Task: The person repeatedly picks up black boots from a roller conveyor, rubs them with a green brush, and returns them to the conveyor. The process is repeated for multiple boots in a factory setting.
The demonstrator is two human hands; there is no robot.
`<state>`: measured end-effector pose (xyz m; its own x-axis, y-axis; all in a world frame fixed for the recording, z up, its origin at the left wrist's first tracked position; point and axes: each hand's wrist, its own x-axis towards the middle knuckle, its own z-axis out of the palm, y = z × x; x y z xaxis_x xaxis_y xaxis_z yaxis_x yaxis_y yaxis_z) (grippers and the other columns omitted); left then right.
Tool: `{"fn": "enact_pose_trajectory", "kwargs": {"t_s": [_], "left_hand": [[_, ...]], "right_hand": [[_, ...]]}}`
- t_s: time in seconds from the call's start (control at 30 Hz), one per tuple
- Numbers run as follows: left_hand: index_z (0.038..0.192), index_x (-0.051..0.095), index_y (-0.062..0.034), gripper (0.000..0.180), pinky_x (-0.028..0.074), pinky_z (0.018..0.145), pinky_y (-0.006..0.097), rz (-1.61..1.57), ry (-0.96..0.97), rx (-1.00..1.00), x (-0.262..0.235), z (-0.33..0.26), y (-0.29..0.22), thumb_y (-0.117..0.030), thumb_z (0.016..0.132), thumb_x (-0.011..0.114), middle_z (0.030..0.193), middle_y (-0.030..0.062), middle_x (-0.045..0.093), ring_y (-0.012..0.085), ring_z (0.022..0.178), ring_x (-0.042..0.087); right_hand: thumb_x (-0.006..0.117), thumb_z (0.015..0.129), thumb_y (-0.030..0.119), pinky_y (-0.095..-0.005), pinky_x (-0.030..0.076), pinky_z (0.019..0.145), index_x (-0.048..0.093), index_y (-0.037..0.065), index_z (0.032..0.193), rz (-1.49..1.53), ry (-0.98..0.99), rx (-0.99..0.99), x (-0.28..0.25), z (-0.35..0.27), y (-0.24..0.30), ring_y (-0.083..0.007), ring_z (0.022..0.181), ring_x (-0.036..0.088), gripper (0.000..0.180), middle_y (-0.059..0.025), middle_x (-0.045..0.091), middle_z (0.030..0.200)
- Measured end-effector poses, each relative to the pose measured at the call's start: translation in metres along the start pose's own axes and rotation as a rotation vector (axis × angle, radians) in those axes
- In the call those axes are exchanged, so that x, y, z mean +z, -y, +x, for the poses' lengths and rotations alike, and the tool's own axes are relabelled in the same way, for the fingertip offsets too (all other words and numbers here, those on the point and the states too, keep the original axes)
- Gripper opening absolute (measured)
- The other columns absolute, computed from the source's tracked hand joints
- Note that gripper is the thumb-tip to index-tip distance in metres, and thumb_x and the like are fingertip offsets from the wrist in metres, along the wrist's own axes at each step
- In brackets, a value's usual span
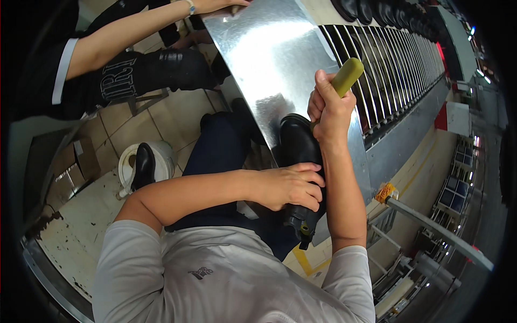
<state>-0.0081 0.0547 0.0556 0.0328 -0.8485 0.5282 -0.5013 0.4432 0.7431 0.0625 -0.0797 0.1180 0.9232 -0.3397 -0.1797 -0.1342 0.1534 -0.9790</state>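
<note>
A black leather boot (298,141) lies toe-away over the near edge of the shiny metal table (253,51), its toe pointing up the table. My left hand (288,187) is closed over the boot's near part, fingers wrapped across it. In my right hand (332,110) is a tool with a thick olive-yellow handle (349,76), whose butt end points up and to the right. The fist sits just right of the toe. The tool's working end is mostly hidden behind the hand and the boot, so its kind cannot be made out.
Beyond the table runs a conveyor of metal rollers (401,59), with a row of black shoes (385,13) at its far side. At the left a co-worker's arm (129,37) reaches onto the table. A black shoe (143,164) rests on a white bucket (168,156) by my left elbow.
</note>
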Motion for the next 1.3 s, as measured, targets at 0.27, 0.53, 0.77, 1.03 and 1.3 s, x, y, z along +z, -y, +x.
{"fn": "enact_pose_trajectory", "kwargs": {"t_s": [0.27, 0.53, 0.77, 1.03, 1.3], "left_hand": [[0.116, 0.069, -0.0144, 0.05, 0.025, 0.124, 0.053, 0.082, 0.013, 0.007, -0.001, 0.004, -0.001, -0.001, 0.068, 0.078, 0.125, 0.0014, 0.064, 0.0288, 0.135, 0.048], [0.107, 0.068, -0.0139, 0.046, 0.041, 0.104, 0.047, 0.325, 0.027, -0.119, -0.012, 0.051, 0.006, -0.029, 0.067, 0.086, 0.1, 0.0049, 0.07, 0.0256, 0.105, 0.064], [0.094, 0.067, -0.0045, 0.056, 0.055, 0.06, 0.046, 0.837, -0.494, -0.665, -0.038, 0.085, 0.021, -0.06, 0.085, 0.072, 0.07, 0.0119, 0.071, 0.0361, 0.065, 0.071], [0.137, 0.06, -0.0001, 0.075, 0.056, 0.085, 0.034, -0.967, -0.53, -0.584, -0.067, 0.083, 0.157, -0.065, 0.105, 0.039, 0.104, 0.0102, 0.074, 0.0224, 0.091, 0.07], [0.132, 0.055, 0.0013, 0.099, 0.055, 0.092, 0.039, -0.363, -1.385, -0.523, -0.026, 0.047, 0.07, -0.085, 0.094, 0.026, 0.115, 0.0162, 0.064, 0.0266, 0.1, 0.065]], "right_hand": [[0.068, 0.1, 0.033, -0.0249, 0.028, 0.04, 0.053, 0.01, 0.087, 0.049, 0.19, 0.157, 0.012, 0.023, -0.004, -0.0078, 0.043, 0.034, 0.031, 0.0052, 0.035, 0.056], [0.064, 0.102, 0.022, -0.0252, 0.039, 0.041, 0.062, 0.0, 0.099, -0.04, 0.037, -0.345, -0.082, -0.035, 0.12, -0.0095, 0.046, 0.047, 0.022, 0.0013, 0.048, 0.059], [0.052, 0.109, 0.032, -0.0265, 0.038, 0.048, 0.064, 0.004, 0.103, 0.196, -0.237, -0.435, -0.202, -0.178, 0.099, -0.0103, 0.053, 0.043, 0.031, 0.0025, 0.039, 0.062], [0.057, 0.106, 0.03, -0.0284, 0.043, 0.045, 0.057, 0.0, 0.123, 0.514, -0.485, -0.178, -0.169, -0.259, -0.045, -0.0123, 0.049, 0.047, 0.034, 0.0009, 0.042, 0.06], [0.068, 0.099, 0.025, -0.0289, 0.042, 0.044, 0.059, 0.001, 0.126, 0.681, -0.659, -0.184, -0.181, -0.257, -0.086, -0.0126, 0.05, 0.053, 0.038, -0.0013, 0.05, 0.061]]}}
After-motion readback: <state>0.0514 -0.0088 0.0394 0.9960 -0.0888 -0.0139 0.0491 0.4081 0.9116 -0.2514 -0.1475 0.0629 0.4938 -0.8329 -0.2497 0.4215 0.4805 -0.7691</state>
